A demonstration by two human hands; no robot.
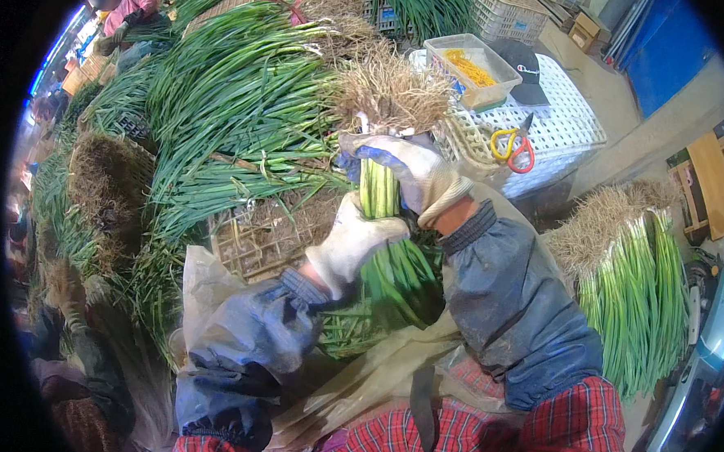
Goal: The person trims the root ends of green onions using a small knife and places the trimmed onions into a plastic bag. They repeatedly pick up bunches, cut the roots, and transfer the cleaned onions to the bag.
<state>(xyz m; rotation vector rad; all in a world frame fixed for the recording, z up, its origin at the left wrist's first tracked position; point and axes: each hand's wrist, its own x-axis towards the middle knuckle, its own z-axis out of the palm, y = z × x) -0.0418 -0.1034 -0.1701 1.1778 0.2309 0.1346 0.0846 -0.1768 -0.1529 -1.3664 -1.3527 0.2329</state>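
My left hand (364, 235), in a white work glove, is closed around the stems of a bunch of long green stalks (379, 187) that look like green garlic or scallions. Just above it, my right hand (423, 171), gloved in white and blue, wraps the bunch near its root end. Pale bulbs and a thick tuft of dry roots (399, 96) show beyond the right hand; some of these roots may belong to the pile behind. The bunch's dark green leaves (405, 277) hang down towards my lap. The gloves hide the stems between them.
A large heap of green stalks (240, 97) spreads to the left. At right, a white crate (570, 126) carries scissors (513, 145), a plastic tub of yellow bands (471, 66) and a black cap (523, 72). Bunches (635, 289) lie farther right. A person (134, 8) is at upper left.
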